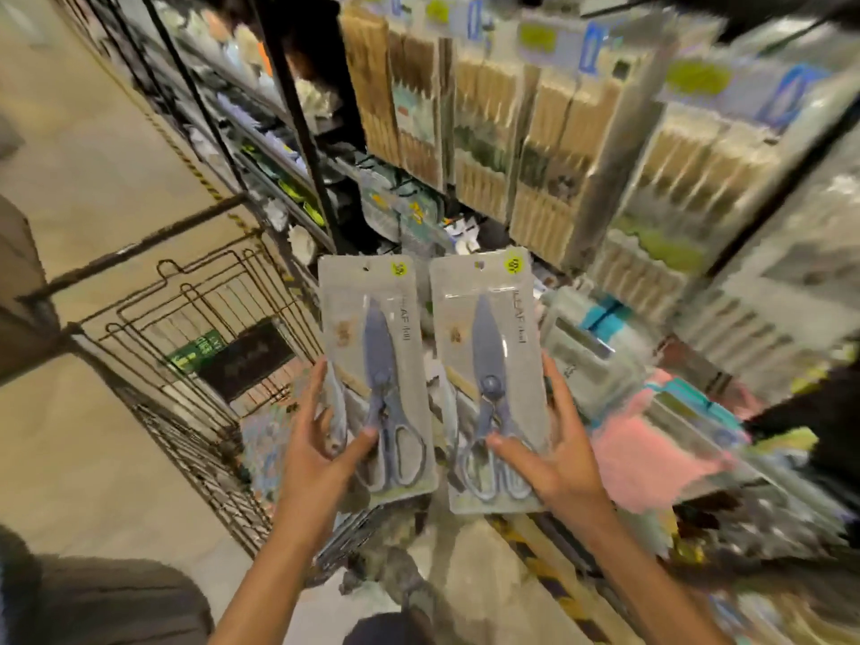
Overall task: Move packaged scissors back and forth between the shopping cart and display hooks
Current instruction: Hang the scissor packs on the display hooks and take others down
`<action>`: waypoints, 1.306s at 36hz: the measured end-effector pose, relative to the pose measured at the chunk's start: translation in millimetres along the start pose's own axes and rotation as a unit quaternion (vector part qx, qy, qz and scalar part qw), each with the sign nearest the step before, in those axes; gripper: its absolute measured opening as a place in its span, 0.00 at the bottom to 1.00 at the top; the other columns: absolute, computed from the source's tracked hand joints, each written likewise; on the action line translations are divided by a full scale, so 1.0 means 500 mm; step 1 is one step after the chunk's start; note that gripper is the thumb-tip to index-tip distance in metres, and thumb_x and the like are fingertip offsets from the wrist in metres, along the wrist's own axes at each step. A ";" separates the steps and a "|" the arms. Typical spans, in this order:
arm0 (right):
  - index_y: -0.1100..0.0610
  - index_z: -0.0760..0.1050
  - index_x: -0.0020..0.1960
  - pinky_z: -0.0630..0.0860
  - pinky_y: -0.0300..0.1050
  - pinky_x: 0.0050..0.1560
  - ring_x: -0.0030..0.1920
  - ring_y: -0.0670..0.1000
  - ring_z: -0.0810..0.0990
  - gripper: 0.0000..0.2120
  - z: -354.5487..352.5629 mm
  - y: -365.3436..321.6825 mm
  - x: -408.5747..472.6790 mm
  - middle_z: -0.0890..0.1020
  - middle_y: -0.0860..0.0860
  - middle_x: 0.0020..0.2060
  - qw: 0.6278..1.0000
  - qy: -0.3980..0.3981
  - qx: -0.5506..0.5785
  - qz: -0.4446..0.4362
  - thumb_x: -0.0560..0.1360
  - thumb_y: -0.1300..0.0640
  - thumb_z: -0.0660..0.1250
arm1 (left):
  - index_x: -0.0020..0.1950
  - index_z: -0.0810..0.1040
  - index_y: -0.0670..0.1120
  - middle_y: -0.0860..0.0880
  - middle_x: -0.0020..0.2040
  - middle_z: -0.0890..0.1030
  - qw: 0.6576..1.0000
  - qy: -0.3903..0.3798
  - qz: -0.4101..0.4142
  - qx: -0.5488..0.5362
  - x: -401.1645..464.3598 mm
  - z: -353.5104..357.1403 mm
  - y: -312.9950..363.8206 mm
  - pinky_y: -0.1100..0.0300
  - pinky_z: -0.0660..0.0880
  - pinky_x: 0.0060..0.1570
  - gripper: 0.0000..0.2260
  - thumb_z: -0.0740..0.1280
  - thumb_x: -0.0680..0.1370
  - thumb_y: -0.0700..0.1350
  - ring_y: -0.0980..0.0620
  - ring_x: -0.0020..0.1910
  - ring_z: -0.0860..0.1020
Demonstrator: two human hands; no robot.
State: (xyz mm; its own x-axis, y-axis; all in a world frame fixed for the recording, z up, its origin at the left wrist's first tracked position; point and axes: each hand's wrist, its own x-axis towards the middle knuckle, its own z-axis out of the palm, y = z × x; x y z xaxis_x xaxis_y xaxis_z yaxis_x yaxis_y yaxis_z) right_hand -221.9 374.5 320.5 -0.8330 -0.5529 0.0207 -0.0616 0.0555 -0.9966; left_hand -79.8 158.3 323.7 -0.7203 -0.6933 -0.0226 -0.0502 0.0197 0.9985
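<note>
Both arms are out front, and each hand has a pack: the left hand [321,453] pinches the lower left edge of the left scissors pack [377,379], thumb on the front over the handles, fingers curled behind; the right hand [554,453] grips the lower right edge of the right scissors pack [488,384] the same way. The two carded packs are held upright side by side, just apart, hang-holes at the top, in mid-air between cart and shelving. Past the left hand sits the wire shopping cart [195,318], with boxed goods in its basket. Further off, blurred, hang rows of packaged goods on the display rack [512,132]. I'd call this the carry step, though which way it heads is unclear. If to the hooks, each top hole must line up with a hook tip, which I cannot make out here.
</note>
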 end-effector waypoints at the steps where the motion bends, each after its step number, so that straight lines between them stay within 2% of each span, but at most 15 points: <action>1: 0.45 0.56 0.81 0.69 0.59 0.74 0.76 0.47 0.68 0.46 -0.020 -0.002 -0.025 0.68 0.43 0.76 1.000 0.016 -0.003 -0.001 0.73 0.65 0.77 | 0.75 0.63 0.71 0.59 0.78 0.66 1.000 -0.012 0.004 0.004 -0.017 0.020 0.004 0.38 0.71 0.70 0.39 0.75 0.75 0.39 0.51 0.76 0.68; 3: 0.46 0.57 0.80 0.69 0.56 0.74 0.75 0.45 0.68 0.46 -0.058 -0.008 -0.076 0.68 0.42 0.76 0.999 0.052 -0.003 -0.002 0.72 0.64 0.77 | 0.76 0.63 0.70 0.60 0.78 0.66 0.999 -0.041 0.009 0.002 -0.049 0.057 0.016 0.39 0.70 0.71 0.39 0.75 0.75 0.39 0.52 0.77 0.67; 8: 0.42 0.56 0.79 0.67 0.37 0.73 0.76 0.39 0.64 0.45 -0.152 -0.036 -0.218 0.65 0.36 0.77 0.990 0.134 -0.020 -0.028 0.71 0.59 0.77 | 0.76 0.62 0.69 0.63 0.78 0.65 0.992 -0.119 0.026 0.011 -0.124 0.145 0.048 0.42 0.72 0.70 0.39 0.74 0.77 0.38 0.55 0.76 0.67; 13: 0.41 0.55 0.80 0.68 0.58 0.75 0.77 0.45 0.64 0.46 -0.214 -0.055 -0.352 0.63 0.40 0.78 0.976 0.214 -0.030 -0.019 0.72 0.56 0.77 | 0.76 0.63 0.67 0.77 0.71 0.65 0.977 -0.205 0.058 0.015 -0.198 0.213 0.074 0.51 0.71 0.71 0.39 0.73 0.76 0.36 0.68 0.73 0.66; 15: 0.41 0.56 0.80 0.70 0.57 0.73 0.75 0.44 0.68 0.46 -0.226 -0.066 -0.403 0.66 0.41 0.77 0.966 0.256 -0.028 -0.015 0.71 0.59 0.77 | 0.77 0.63 0.65 0.79 0.69 0.64 0.970 -0.236 0.063 0.018 -0.219 0.231 0.082 0.49 0.70 0.72 0.39 0.74 0.75 0.35 0.67 0.73 0.66; 19: 0.38 0.56 0.78 0.73 0.51 0.70 0.73 0.42 0.70 0.46 -0.235 -0.089 -0.505 0.68 0.40 0.76 0.945 0.326 -0.038 -0.009 0.72 0.62 0.77 | 0.77 0.63 0.67 0.66 0.77 0.66 0.953 -0.297 0.065 -0.001 -0.256 0.260 0.084 0.44 0.72 0.70 0.40 0.74 0.75 0.34 0.55 0.76 0.67; 23: 0.39 0.55 0.79 0.71 0.51 0.73 0.75 0.41 0.67 0.46 -0.246 -0.105 -0.612 0.66 0.34 0.75 0.921 0.382 -0.072 -0.004 0.73 0.61 0.76 | 0.76 0.63 0.69 0.64 0.77 0.67 0.932 -0.351 0.088 -0.013 -0.310 0.299 0.092 0.56 0.76 0.66 0.40 0.74 0.75 0.36 0.60 0.74 0.69; 25: 0.40 0.55 0.79 0.71 0.51 0.73 0.75 0.40 0.67 0.45 -0.254 -0.110 -0.671 0.66 0.33 0.75 0.907 0.413 -0.084 0.002 0.73 0.61 0.76 | 0.76 0.63 0.67 0.68 0.75 0.68 0.923 -0.375 0.089 -0.018 -0.349 0.324 0.101 0.58 0.75 0.65 0.39 0.74 0.75 0.38 0.66 0.72 0.69; 28: 0.40 0.55 0.80 0.70 0.58 0.73 0.76 0.44 0.66 0.45 -0.276 -0.116 -0.759 0.65 0.38 0.77 0.886 0.452 -0.103 0.009 0.73 0.59 0.76 | 0.77 0.63 0.64 0.70 0.74 0.67 0.907 -0.411 0.086 -0.037 -0.415 0.362 0.118 0.53 0.72 0.69 0.39 0.74 0.75 0.35 0.64 0.73 0.68; 32: 0.34 0.55 0.78 0.70 0.61 0.72 0.76 0.44 0.67 0.45 -0.315 -0.131 -0.858 0.64 0.36 0.77 0.863 0.493 -0.105 0.004 0.72 0.56 0.77 | 0.77 0.63 0.66 0.74 0.72 0.66 0.883 -0.459 0.093 -0.033 -0.498 0.414 0.145 0.50 0.68 0.73 0.39 0.73 0.75 0.34 0.69 0.72 0.67; 36: 0.37 0.54 0.79 0.69 0.57 0.74 0.76 0.41 0.65 0.46 -0.369 -0.153 -0.935 0.63 0.33 0.76 0.851 0.514 -0.107 -0.011 0.72 0.58 0.77 | 0.80 0.63 0.59 0.62 0.75 0.70 0.872 -0.474 0.105 -0.059 -0.576 0.471 0.171 0.46 0.68 0.74 0.40 0.73 0.75 0.33 0.58 0.74 0.70; 38: 0.36 0.54 0.79 0.70 0.54 0.73 0.75 0.39 0.66 0.46 -0.406 -0.164 -0.974 0.63 0.32 0.76 0.848 0.516 -0.117 -0.024 0.73 0.58 0.77 | 0.80 0.63 0.59 0.61 0.75 0.71 0.868 -0.476 0.127 -0.068 -0.625 0.502 0.190 0.51 0.70 0.72 0.40 0.73 0.74 0.33 0.56 0.74 0.71; 42: 0.34 0.54 0.78 0.71 0.53 0.73 0.75 0.41 0.67 0.45 -0.486 -0.179 -1.058 0.62 0.33 0.76 0.847 0.518 -0.112 -0.048 0.73 0.56 0.77 | 0.79 0.63 0.60 0.68 0.67 0.76 0.869 -0.470 0.128 -0.089 -0.733 0.564 0.225 0.69 0.76 0.58 0.41 0.73 0.74 0.31 0.62 0.66 0.77; 44: 0.34 0.54 0.78 0.72 0.54 0.73 0.74 0.41 0.68 0.46 -0.527 -0.187 -1.105 0.63 0.34 0.76 0.849 0.514 -0.107 -0.057 0.72 0.56 0.77 | 0.78 0.63 0.64 0.63 0.68 0.78 0.869 -0.469 0.122 -0.098 -0.790 0.595 0.235 0.63 0.79 0.59 0.41 0.73 0.74 0.32 0.58 0.66 0.78; 47: 0.32 0.54 0.78 0.70 0.57 0.73 0.76 0.43 0.67 0.45 -0.582 -0.195 -1.176 0.63 0.35 0.77 0.851 0.510 -0.107 -0.067 0.73 0.56 0.77 | 0.75 0.64 0.71 0.56 0.72 0.76 0.872 -0.466 0.112 -0.096 -0.871 0.642 0.245 0.44 0.78 0.64 0.42 0.74 0.75 0.33 0.52 0.68 0.78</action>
State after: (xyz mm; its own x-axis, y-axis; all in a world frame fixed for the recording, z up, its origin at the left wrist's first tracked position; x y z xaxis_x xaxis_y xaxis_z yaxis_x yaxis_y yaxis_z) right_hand 113.8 936.2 428.7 -0.8472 0.4375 0.3014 -0.2017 0.2600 -0.9443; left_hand 5.4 694.0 440.3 -0.9510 0.2016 0.2344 0.2172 -0.1039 0.9706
